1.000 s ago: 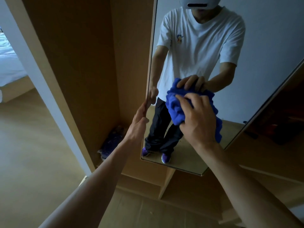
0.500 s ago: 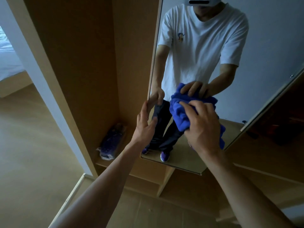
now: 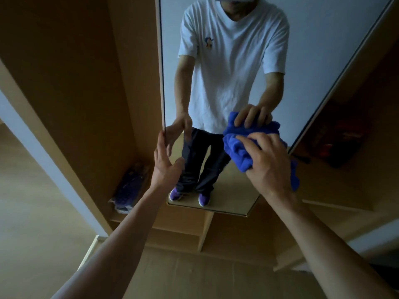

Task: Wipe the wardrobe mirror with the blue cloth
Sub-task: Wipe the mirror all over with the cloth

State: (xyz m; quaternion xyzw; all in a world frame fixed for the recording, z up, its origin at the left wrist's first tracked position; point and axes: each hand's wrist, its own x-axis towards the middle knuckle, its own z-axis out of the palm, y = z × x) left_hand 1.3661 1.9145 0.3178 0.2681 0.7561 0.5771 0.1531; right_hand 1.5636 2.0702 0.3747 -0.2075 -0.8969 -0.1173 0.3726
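**Blue terry on glass, low and to the right**

Pressed the blue cloth (image 3: 239, 152) flat against the wardrobe mirror (image 3: 319, 50), low on the glass, toward four o'clock of its visible face. Gripped it with the right hand (image 3: 267, 167), fingers curled over the top of the wad and palm bearing down, one loose tail hanging out past the wrist at five o'clock. Spread the left hand (image 3: 166, 165) open at nine o'clock of the cloth, fingers straight, thumb apart, holding nothing; fingertips at the mirror's left edge, apparently touching it, probably to steady it.

Judged the cloth soft, light and thick-piled, sure to fold and creep under a stroke, so best taken as a wad from above with the palm over its middle and the tail tucked in. Judged the glass hard, smooth and breakable; called for even, moderate pressure and a bracing hand at the edge rather than on the face, to spare fresh fingerprints. Seemingly mid-wipe. Noted a purple packet (image 3: 129, 188) on the wardrobe shelf (image 3: 138, 219) at eight o'clock of the left hand.
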